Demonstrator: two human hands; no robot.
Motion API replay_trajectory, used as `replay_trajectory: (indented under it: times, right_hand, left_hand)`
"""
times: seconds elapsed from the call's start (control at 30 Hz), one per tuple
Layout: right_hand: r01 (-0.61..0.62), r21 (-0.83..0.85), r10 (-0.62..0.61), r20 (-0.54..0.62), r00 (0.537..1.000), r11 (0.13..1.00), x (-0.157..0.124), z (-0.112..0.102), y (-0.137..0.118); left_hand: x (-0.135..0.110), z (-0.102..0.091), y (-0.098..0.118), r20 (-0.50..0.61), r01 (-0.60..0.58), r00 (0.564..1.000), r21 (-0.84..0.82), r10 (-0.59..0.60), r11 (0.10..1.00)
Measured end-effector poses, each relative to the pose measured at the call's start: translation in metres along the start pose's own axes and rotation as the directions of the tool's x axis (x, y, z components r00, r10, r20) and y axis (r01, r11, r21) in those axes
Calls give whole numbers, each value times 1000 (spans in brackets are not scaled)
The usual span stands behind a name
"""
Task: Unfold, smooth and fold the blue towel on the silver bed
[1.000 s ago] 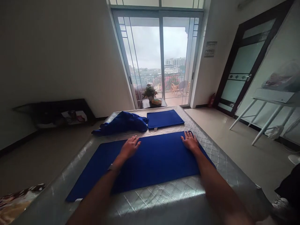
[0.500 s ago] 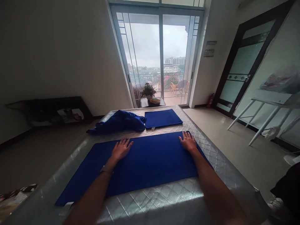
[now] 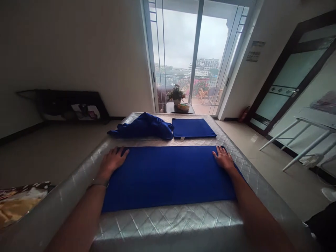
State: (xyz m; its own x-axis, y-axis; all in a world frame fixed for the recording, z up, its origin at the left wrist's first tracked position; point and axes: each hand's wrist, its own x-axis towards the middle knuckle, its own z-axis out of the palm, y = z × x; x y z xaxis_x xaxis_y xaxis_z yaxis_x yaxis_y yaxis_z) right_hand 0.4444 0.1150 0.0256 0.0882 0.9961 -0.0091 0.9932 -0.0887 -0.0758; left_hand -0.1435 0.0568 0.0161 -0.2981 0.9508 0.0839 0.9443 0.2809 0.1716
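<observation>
A flat blue cloth lies spread across the silver quilted mattress in front of me. My left hand rests on its far left corner, fingers stretched out. At the far right corner my right hand lies flat, its fingers extended over the cloth's edge. Beyond the cloth sits a neatly folded blue cloth with a small white tag at its near edge. A crumpled blue cloth is heaped to the left of the folded one, touching it.
A small table with a potted plant stands past the mattress by the glass sliding door. At right are a white-legged table and a dark-framed door. A dark low shelf is along the left wall.
My left hand has moved left across the cloth to its far left corner. My right hand stays at the right corner. The view has shifted, so the room appears further right.
</observation>
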Motion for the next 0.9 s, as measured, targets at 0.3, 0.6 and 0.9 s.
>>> replay_trajectory:
  times: [0.3, 0.6, 0.9]
  right_hand:
    - [153, -52, -158, -131, 979, 987, -16, -21, -36]
    - [546, 123, -549, -9, 836, 829, -52, -7, -203]
    - [338, 41, -340, 93, 936, 940, -17, -4, -102]
  left_hand:
    - [-9, -4, 15, -10, 82, 997, -18, -82, 996]
    - [-8, 1, 12, -53, 48, 997, -40, -50, 998]
    - [-5, 1, 10, -53, 56, 997, -25, -57, 998]
